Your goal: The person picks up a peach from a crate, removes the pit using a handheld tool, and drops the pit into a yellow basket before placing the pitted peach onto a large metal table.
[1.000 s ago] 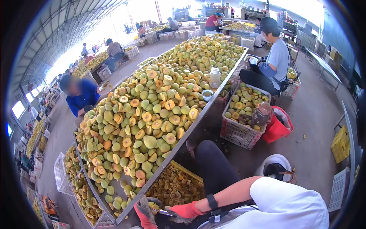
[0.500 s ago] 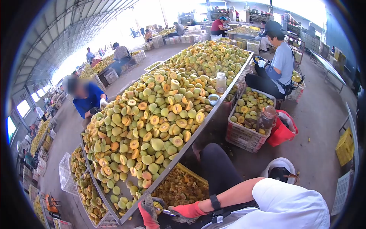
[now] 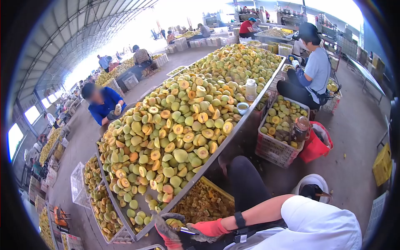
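Near the bottom of the view, my left hand [image 3: 166,233], in a red and grey glove, is closed around a peach half [image 3: 174,224]. My right hand [image 3: 208,230], gloved the same way, grips a small metal tool [image 3: 188,230] whose tip points at that fruit. The tool's handle is hidden in my fingers, and its exact kind cannot be made out. Both hands are just off the near edge of a metal-rimmed table [image 3: 185,189] heaped with peaches [image 3: 175,137], many cut in half. Below, a yellow crate [image 3: 216,189] holds brownish fruit scraps [image 3: 202,204].
A jar [image 3: 251,89] and a small bowl [image 3: 243,108] stand by the table's right rim. To the right are a crate of fruit [image 3: 277,143], a red bucket [image 3: 318,143] and a white bucket [image 3: 312,181]. Co-workers sit left [image 3: 102,102] and right [image 3: 314,68].
The scene has shifted slightly right and down in view. The peach half in my left hand shows more plainly, the tool still at it. The left co-worker's head and hands have moved.
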A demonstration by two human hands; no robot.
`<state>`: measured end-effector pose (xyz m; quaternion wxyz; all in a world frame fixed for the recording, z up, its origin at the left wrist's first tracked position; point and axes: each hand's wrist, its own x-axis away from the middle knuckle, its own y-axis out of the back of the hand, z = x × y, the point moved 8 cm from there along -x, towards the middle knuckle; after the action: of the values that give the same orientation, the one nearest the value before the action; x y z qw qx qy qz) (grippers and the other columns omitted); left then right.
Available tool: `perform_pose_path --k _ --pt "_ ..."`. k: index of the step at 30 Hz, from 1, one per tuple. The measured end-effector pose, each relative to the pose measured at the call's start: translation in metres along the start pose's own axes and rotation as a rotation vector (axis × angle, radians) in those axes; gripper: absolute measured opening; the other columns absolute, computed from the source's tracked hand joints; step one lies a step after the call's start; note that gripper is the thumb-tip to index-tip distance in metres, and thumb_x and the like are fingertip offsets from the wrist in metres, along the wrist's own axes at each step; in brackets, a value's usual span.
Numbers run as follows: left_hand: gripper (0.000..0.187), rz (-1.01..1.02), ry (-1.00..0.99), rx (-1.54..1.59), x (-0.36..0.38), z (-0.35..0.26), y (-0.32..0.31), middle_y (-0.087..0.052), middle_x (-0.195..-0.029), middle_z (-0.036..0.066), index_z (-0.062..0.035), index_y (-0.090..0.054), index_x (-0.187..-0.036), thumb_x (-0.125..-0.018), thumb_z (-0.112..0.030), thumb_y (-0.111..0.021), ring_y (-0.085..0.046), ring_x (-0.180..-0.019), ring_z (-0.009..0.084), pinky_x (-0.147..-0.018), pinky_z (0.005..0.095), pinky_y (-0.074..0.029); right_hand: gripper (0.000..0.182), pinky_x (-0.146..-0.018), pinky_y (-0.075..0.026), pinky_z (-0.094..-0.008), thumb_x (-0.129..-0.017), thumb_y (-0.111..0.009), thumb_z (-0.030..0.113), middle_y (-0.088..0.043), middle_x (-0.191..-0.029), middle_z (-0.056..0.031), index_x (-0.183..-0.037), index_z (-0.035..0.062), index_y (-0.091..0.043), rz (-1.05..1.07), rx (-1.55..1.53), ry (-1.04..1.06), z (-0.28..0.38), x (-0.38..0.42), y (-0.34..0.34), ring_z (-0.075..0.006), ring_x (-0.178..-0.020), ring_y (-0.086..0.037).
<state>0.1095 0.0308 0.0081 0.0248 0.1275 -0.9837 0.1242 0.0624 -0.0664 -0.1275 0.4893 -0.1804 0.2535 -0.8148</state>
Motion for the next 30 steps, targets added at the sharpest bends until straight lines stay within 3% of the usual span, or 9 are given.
perform_pose_path --k 6,9,11,15,17,21,23,25,30 --pt "0.07 0.11 0.136 -0.173 0.001 0.002 -0.011 -0.063 -0.062 0.016 0.0049 -0.06 -0.067 -0.093 -0.054 -0.032 -0.059 -0.05 0.0243 -0.049 0.0308 -0.049 0.038 -0.082 -0.042 -0.038 -0.089 -0.051 0.023 -0.058 -0.104 -0.0158 -0.121 0.0075 -0.041 -0.163 -0.301 -0.25 0.034 0.025 -0.032 -0.0304 -0.096 -0.057" --pt "0.073 0.047 -0.077 -0.168 0.002 -0.005 -0.012 -0.064 -0.063 0.016 0.0053 -0.061 -0.066 -0.092 -0.055 -0.03 -0.06 -0.052 0.024 -0.054 0.0304 -0.05 0.037 -0.084 -0.041 -0.0387 -0.088 -0.051 0.024 -0.057 -0.108 -0.0146 -0.12 0.0069 -0.042 -0.211 0.337 -0.438 0.038 0.028 -0.025 -0.028 -0.1 -0.056" --pt "0.075 -0.018 -0.203 -0.234 0.008 -0.013 -0.013 -0.064 -0.063 0.017 0.0054 -0.061 -0.065 -0.092 -0.057 -0.03 -0.06 -0.054 0.0239 -0.057 0.0305 -0.05 0.036 -0.075 -0.044 -0.0351 -0.09 -0.051 0.028 -0.061 -0.095 -0.0097 -0.12 0.0082 -0.044 0.004 -1.427 -0.442 -0.01 0.018 -0.035 -0.0215 -0.085 -0.059" --pt "0.08 0.04 -0.165 -0.21 0.012 -0.026 -0.022 -0.064 -0.065 0.017 0.0062 -0.062 -0.068 -0.088 -0.063 -0.029 -0.062 -0.059 0.0241 -0.064 0.0321 -0.05 0.027 -0.057 -0.043 -0.0315 -0.087 -0.059 0.036 -0.056 -0.072 -0.0016 -0.101 0.0133 -0.055 -0.086 -1.425 -0.772 -0.02 0.033 -0.049 -0.0133 -0.06 -0.051" --pt "0.08 0.06 -0.145 -0.187 0.009 -0.021 -0.017 -0.065 -0.066 0.017 0.007 -0.062 -0.069 -0.088 -0.063 -0.028 -0.062 -0.059 0.0243 -0.063 0.0323 -0.051 0.021 -0.045 -0.036 -0.0315 -0.088 -0.058 0.031 -0.051 -0.063 -0.0008 -0.097 0.0143 -0.051 -0.167 0.251 -0.375 0.073 0.04 -0.05 -0.0134 -0.045 -0.043" --pt "0.077 0.058 -0.208 -0.211 0.005 -0.013 -0.01 -0.065 -0.067 0.017 0.0079 -0.062 -0.067 -0.092 -0.056 -0.028 -0.062 -0.058 0.0237 -0.057 0.0306 -0.051 0.023 -0.042 -0.035 -0.0289 -0.088 -0.056 0.028 -0.051 -0.064 -0.0023 -0.106 0.0155 -0.047 -0.173 0.448 -0.343 0.089 0.043 -0.058 -0.0128 -0.041 -0.04" --pt "0.076 0.168 -0.242 -0.425 0.001 -0.018 -0.015 -0.065 -0.067 0.018 0.0079 -0.062 -0.069 -0.093 -0.057 -0.029 -0.063 -0.057 0.0248 -0.056 0.031 -0.052 0.037 -0.042 -0.036 -0.0291 -0.087 -0.056 0.024 -0.051 -0.065 -0.003 -0.12 0.0161 -0.041 -0.167 -0.321 -0.67 0.06 0.051 -0.069 -0.0133 -0.041 -0.043" --pt "0.076 0.228 -0.024 -0.353 0.002 -0.014 -0.023 -0.064 -0.066 0.019 0.0079 -0.062 -0.07 -0.092 -0.058 -0.031 -0.063 -0.056 0.0259 -0.056 0.0325 -0.053 0.04 -0.044 -0.039 -0.03 -0.089 -0.051 0.032 -0.055 -0.07 -0.0035 -0.124 0.0154 -0.041 -0.113 0.42 -0.331 0.084 0.042 -0.062 -0.0153 -0.043 -0.045" --pt "0.066 0.158 0.064 -0.18 0.005 0.002 -0.014 -0.064 -0.065 0.016 0.0074 -0.063 -0.07 -0.096 -0.045 -0.032 -0.062 -0.056 0.022 -0.054 0.0292 -0.05 0.039 -0.043 -0.037 -0.0301 -0.09 -0.05 0.035 -0.054 -0.066 -0.0042 -0.122 0.0149 -0.043 -0.169 0.395 -0.34 0.051 0.03 -0.041 -0.016 -0.043 -0.046"
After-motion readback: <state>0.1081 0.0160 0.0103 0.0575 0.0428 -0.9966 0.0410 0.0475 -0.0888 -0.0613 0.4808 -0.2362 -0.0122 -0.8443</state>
